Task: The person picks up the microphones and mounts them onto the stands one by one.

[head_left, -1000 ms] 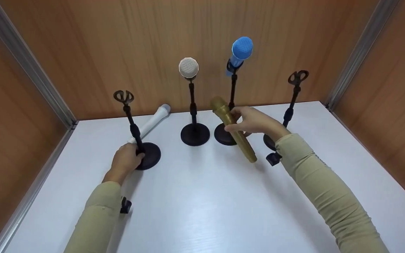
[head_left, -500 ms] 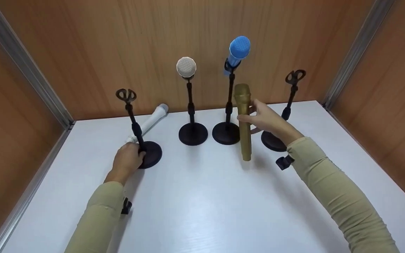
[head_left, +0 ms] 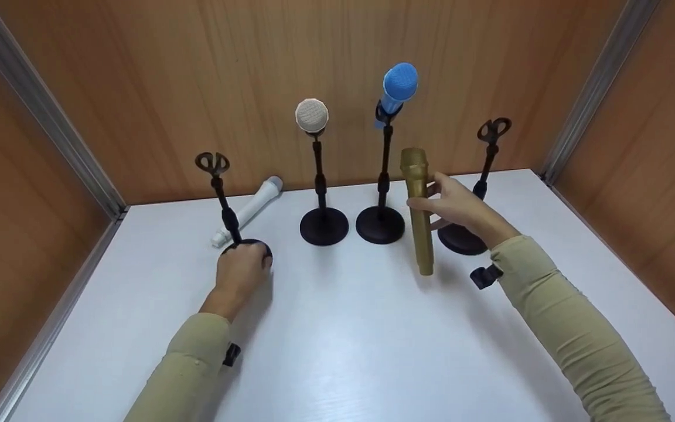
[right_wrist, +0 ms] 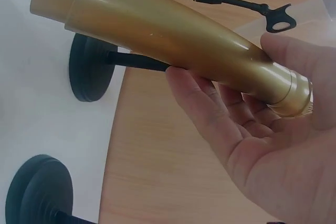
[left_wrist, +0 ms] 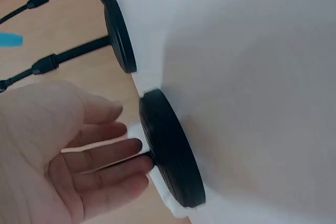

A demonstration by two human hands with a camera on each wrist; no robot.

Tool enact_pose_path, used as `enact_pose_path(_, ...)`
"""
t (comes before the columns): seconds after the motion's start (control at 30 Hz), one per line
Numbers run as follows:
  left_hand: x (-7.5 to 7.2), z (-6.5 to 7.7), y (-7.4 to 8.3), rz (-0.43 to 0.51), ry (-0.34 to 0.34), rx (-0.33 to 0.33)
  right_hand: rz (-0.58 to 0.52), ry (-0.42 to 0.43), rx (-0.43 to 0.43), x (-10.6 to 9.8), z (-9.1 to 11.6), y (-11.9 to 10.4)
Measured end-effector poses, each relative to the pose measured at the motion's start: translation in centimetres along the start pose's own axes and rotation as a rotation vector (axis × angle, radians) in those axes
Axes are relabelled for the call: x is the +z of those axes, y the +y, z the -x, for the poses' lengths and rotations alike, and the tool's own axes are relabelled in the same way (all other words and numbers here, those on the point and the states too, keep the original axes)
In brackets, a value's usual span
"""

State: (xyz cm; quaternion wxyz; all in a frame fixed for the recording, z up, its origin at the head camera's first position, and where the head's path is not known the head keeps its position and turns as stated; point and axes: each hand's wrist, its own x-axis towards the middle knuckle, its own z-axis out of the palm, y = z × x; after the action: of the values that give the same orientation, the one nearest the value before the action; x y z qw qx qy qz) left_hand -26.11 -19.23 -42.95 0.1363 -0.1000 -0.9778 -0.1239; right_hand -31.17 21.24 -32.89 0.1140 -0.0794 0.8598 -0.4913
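In the head view my right hand (head_left: 457,208) holds a gold microphone (head_left: 418,187) nearly upright, head up, above the table. The right wrist view shows thumb and fingers around the gold barrel (right_wrist: 173,32), near its head end. My left hand (head_left: 242,274) is at the front of the left microphone stand (head_left: 229,220), whose clip holds nothing. The left wrist view shows loosely extended fingers (left_wrist: 113,156) by the stand's round black base (left_wrist: 170,150), with the thumb apart; whether they touch is unclear. A white microphone (head_left: 252,208) lies behind that stand.
Two middle stands carry a white-headed microphone (head_left: 312,115) and a blue microphone (head_left: 400,83). Beyond my right hand is another stand (head_left: 493,138) with a bare clip. Wooden panels (head_left: 197,88) enclose the white table (head_left: 326,328) at back and sides.
The gold microphone has swung from slanted to nearly upright and moved right with my right hand. My left hand has shifted right, from the left stand's side to the front of its base.
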Motion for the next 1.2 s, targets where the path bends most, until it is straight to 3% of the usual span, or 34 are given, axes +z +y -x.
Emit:
enact_pose_path(0.13, 1.0, -1.4, 2.1, 0.105, -0.021, 0.05, 0.044, 0.003, 0.0, -1.3, 0.6, 0.4)
enact_pose_path(0.3, 3.1, -2.9, 6.1, 0.207, -0.071, 0.127, 0.091, -0.021, 0.012, -3.0, 1.4, 1.3)
enact_pose_path(0.5, 5.4, -5.3, 11.6, 0.37, -0.208, 0.234, 0.13, -0.038, 0.021, -5.0, 2.7, 2.2)
enact_pose_path(0.73, 7.5, -8.0, 17.7, 0.534, -0.348, 0.21, 0.222, -0.016, 0.062, -7.0, 4.2, 2.9)
enact_pose_path(0.97, 9.9, -9.7, 22.4, 0.618, -0.361, 0.206, 0.217, 0.073, 0.083, -8.2, 5.1, 4.5)
enact_pose_path(1.2, 12.6, -10.5, 26.1, 0.885, -0.335, 0.201, 0.141, 0.107, 0.11, -9.0, 6.0, 5.5)
